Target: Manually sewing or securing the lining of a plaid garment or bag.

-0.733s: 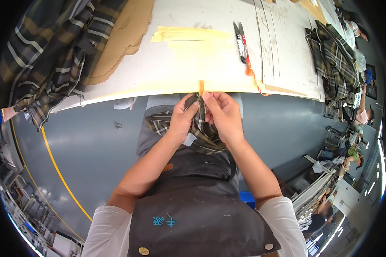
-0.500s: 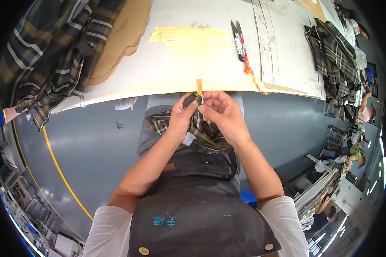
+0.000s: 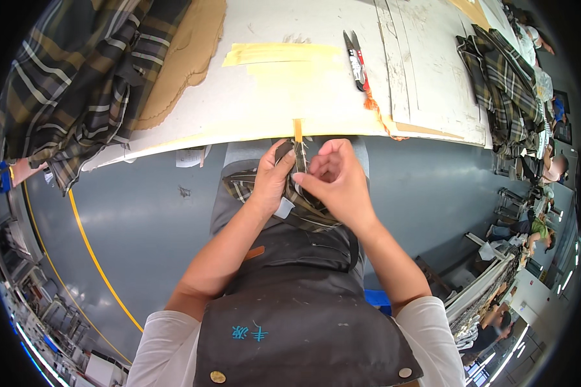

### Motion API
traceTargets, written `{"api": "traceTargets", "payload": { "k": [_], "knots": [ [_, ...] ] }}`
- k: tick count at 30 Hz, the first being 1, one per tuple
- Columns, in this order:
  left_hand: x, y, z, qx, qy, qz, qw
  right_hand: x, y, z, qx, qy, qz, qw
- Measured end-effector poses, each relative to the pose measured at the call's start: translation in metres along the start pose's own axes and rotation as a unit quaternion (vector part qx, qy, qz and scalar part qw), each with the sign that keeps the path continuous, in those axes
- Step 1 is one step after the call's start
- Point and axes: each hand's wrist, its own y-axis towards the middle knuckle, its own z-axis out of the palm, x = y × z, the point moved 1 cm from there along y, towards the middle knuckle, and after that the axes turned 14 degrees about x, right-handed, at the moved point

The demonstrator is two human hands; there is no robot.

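Observation:
A dark plaid cloth [image 3: 310, 216] with white and tan stripes lies bunched on my lap, just below the table's near edge. My left hand [image 3: 273, 177] is closed on its upper part, thumb on top. At the cloth's right edge, my right hand [image 3: 339, 187] has its thumb tip on the fabric. Its index finger is raised and bent, the other fingers curled; whatever lies under the thumb is hidden. A narrow tan strip [image 3: 297, 130] sticks out from the table edge, and the narrow end of the cloth meets it. A small white tag [image 3: 284, 208] hangs by my left wrist.
Thread snips [image 3: 354, 61] with an orange tassel rest on the white table [image 3: 271, 97], beyond yellow tape [image 3: 274, 55]. Plaid cloth piles [image 3: 77, 77] lie left, over brown paper [image 3: 190, 71], and more plaid pieces [image 3: 500, 80] lie right. Other people work far right.
My right hand has opened up somewhat: its index finger has lifted off the cloth and its thumb has slid down along the edge. The left hand keeps its hold.

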Motion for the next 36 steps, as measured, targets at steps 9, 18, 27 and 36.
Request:
{"api": "traceTargets", "payload": {
  "k": [9,18,27,36],
  "knots": [
    [-0.002,0.001,0.004,-0.007,-0.008,0.01,1.0,0.013,0.007,0.014,-0.08,-0.476,-0.163,0.861],
    [0.002,0.006,-0.001,0.062,-0.037,0.02,0.997,0.035,0.015,0.024,-0.013,-0.642,-0.063,0.764],
    [0.01,0.009,-0.007,0.099,-0.047,0.052,0.993,0.033,0.014,0.006,0.009,-0.389,-0.021,0.921],
    [0.008,0.009,-0.008,0.092,-0.047,0.019,0.995,0.027,0.008,0.011,0.004,-0.483,-0.073,0.873]
  ]
}}
